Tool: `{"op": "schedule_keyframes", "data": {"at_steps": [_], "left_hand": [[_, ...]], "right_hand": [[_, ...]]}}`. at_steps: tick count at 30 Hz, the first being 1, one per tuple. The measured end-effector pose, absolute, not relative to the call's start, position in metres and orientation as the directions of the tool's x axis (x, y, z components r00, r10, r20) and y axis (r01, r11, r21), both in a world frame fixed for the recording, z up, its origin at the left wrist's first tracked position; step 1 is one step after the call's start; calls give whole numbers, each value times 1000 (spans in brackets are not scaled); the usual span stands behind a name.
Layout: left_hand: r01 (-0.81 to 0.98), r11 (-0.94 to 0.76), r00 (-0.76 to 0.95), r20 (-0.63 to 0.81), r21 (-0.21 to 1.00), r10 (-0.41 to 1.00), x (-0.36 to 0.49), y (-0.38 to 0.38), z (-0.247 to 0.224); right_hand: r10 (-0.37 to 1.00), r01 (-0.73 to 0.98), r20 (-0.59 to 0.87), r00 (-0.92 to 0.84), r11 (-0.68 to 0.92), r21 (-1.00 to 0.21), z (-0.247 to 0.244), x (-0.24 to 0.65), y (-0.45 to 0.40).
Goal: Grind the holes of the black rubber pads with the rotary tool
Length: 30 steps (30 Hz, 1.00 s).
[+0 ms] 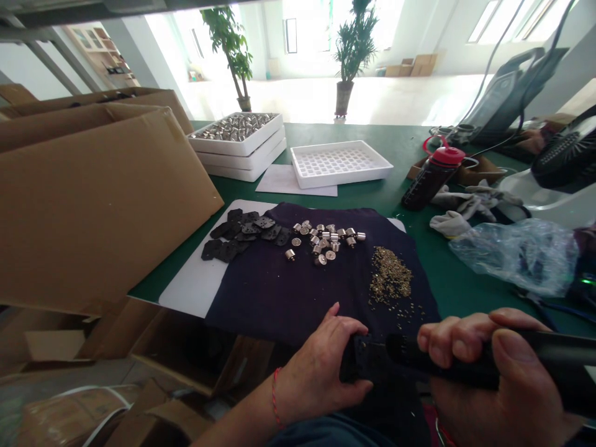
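Observation:
At the bottom centre, my left hand (321,366) is closed around a small black part (358,355), thumb below and fingers above. My right hand (507,372) wraps round a black cylindrical tool (475,359) lying nearly level, its tip pointing left at the black part. Whether tip and part touch is too dark to tell. Beyond the hands, silver metal cylinders (326,239) lie scattered on a dark cloth (288,292). Flat black plates (246,231) are piled at the cloth's left. Tiny brass-coloured pieces (390,274) form a heap at its right.
A large cardboard box (102,205) stands at left. Behind are stacked white trays (246,149) of metal parts and another white tray (342,164). At right are a red-lidded bottle (431,174), gloves (470,208), a plastic bag (516,254) and pliers (540,304).

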<state>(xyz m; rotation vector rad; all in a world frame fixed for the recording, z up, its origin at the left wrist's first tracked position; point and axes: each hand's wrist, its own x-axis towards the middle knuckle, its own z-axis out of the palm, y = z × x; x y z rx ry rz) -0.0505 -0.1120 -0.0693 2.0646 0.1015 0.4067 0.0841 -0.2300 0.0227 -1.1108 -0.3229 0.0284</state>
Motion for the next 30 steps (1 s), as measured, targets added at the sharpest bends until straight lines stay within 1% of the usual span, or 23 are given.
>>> {"op": "schedule_keyframes", "data": {"at_steps": [8, 11, 14, 21, 24, 26, 27, 30], "left_hand": [[-97, -506, 937, 250, 857, 245, -49, -113, -71], [-77, -499, 945, 223, 863, 241, -49, -112, -71], [-89, -494, 942, 234, 865, 240, -49, -112, -72], [-72, -486, 947, 212, 871, 240, -48, -113, -71], [-79, -490, 943, 225, 868, 245, -48, -113, -72], [-92, -493, 938, 241, 865, 249, -49, -114, -72], [-99, -497, 935, 252, 862, 251, -49, -114, -73], [-105, -514, 929, 268, 852, 254, -49, -115, -73]], "right_hand": [[300, 209, 365, 882, 445, -871, 31, 79, -217], [346, 229, 378, 859, 401, -887, 28, 78, -214], [385, 239, 376, 843, 358, -903, 26, 78, -214], [361, 268, 396, 845, 355, -896, 27, 73, -207], [322, 239, 379, 868, 398, -886, 30, 75, -211], [248, 225, 347, 904, 415, -881, 34, 80, -219], [193, 235, 337, 922, 414, -879, 36, 84, -224], [-40, 323, 334, 942, 392, -861, 40, 99, -239]]}}
